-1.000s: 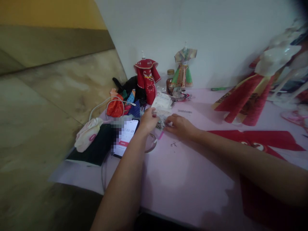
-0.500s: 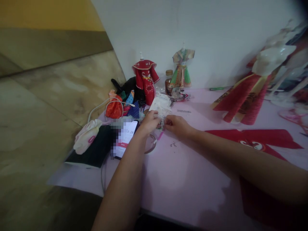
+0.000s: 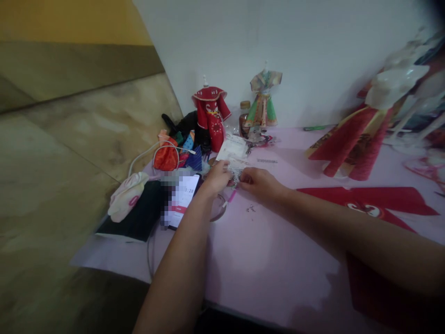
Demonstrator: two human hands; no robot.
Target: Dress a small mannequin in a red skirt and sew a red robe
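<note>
My left hand [image 3: 217,176] and my right hand [image 3: 260,182] meet over a small clear packet of beads or trinkets [image 3: 234,173] on the pink table [image 3: 264,250]. Both hands have their fingers curled and pinch at the packet. A white printed card or bag [image 3: 233,149] lies just behind the packet. A few tiny dark beads [image 3: 250,208] are scattered on the table below my right hand. A phone [image 3: 181,198] with a lit screen lies left of my left wrist.
A small red doll robe [image 3: 210,111] and a green doll robe [image 3: 264,99] stand by the white wall. A heap of coloured cloth and a white cable [image 3: 174,150] sit at the left. Larger red doll dresses [image 3: 351,139] and red fabric [image 3: 375,204] lie at the right.
My hands have drawn a little closer together over the packet. Little else has moved.
</note>
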